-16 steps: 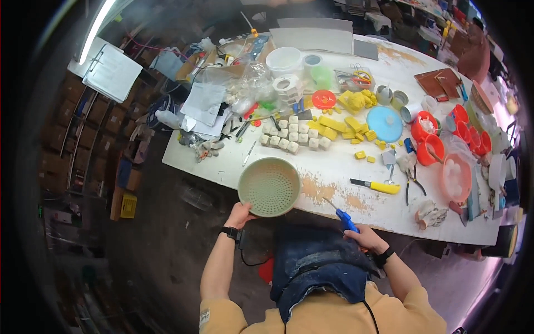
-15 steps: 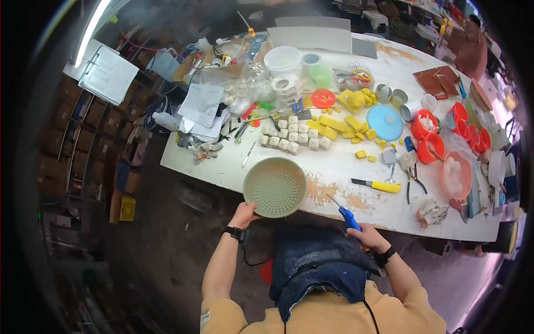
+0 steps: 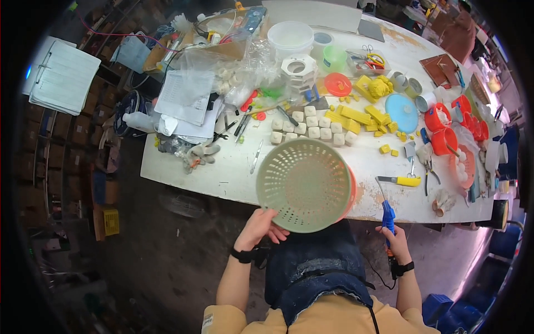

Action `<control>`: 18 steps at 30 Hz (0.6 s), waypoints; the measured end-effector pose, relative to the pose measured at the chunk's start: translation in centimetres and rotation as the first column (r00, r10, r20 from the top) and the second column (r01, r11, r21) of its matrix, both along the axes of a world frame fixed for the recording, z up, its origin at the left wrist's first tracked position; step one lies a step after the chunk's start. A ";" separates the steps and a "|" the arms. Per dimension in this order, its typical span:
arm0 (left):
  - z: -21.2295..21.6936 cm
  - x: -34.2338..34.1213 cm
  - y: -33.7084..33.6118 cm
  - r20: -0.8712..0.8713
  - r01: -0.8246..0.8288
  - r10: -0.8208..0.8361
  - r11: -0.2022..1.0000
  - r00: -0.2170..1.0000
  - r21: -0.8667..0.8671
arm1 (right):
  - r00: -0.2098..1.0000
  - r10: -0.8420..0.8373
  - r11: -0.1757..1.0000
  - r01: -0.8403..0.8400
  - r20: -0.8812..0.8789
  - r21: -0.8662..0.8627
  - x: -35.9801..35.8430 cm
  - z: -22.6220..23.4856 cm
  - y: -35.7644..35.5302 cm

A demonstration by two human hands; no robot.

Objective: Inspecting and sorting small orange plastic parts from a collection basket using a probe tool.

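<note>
In my left hand [image 3: 257, 227] is a round pale-green colander [image 3: 303, 186], gripped at its near-left rim with the perforated inside facing up. It hangs over the table's front edge, and a strip of a red-orange rim [image 3: 351, 195] shows behind its right side; what that belongs to is hidden. My right hand [image 3: 396, 242] is closed around a blue tool [image 3: 388, 211] with a thin metal tip pointing away from me and an orange part below the grip. Beyond the colander stand several small white blocks [image 3: 314, 132].
Yellow blocks [image 3: 356, 116] and a light-blue disc [image 3: 401, 112] lie farther back. At right are a yellow utility knife [image 3: 409, 181], pliers [image 3: 431, 179] and red cups [image 3: 443, 141]. Papers [image 3: 186, 97] and plastic bags clutter the left. A white tub [image 3: 290, 36] stands behind.
The colander has come up nearer to me and a bit rightward, and a red-orange rim now shows behind it. The blue tool has moved right and turned more upright in my right hand.
</note>
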State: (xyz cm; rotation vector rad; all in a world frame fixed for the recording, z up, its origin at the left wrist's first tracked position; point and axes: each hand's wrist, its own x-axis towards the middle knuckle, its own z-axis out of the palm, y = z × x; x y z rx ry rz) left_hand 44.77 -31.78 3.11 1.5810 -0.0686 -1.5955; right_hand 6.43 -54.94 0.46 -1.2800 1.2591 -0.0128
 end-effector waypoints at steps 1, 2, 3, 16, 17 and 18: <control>-0.5 0.6 1.9 -0.039 -0.106 0.104 0.993 0.994 -0.043 | 1.000 -0.004 1.000 0.004 -0.011 0.003 -0.2 0.0 0.3; -1.6 1.0 4.0 -0.047 -0.178 0.176 0.983 0.983 -0.047 | 1.000 -0.003 1.000 0.003 0.002 0.012 -0.5 0.1 0.7; -3.2 1.5 5.8 -0.056 -0.248 0.245 0.968 0.968 -0.050 | 1.000 -0.004 1.000 0.004 0.015 0.021 -0.8 0.0 0.9; -11.7 3.8 9.0 -0.178 -0.301 0.284 0.951 0.942 -0.075 | 0.997 -0.072 0.955 0.073 -0.016 0.286 -3.0 -1.2 2.8; -12.8 2.9 11.3 -0.169 -0.242 0.239 0.970 0.956 0.001 | 0.997 -0.076 0.958 0.081 -0.027 0.276 -3.6 -1.2 2.9; -14.0 1.9 13.3 -0.158 -0.147 0.156 0.987 0.975 0.067 | 0.997 -0.045 0.933 0.062 -0.056 0.354 -4.5 -1.4 3.1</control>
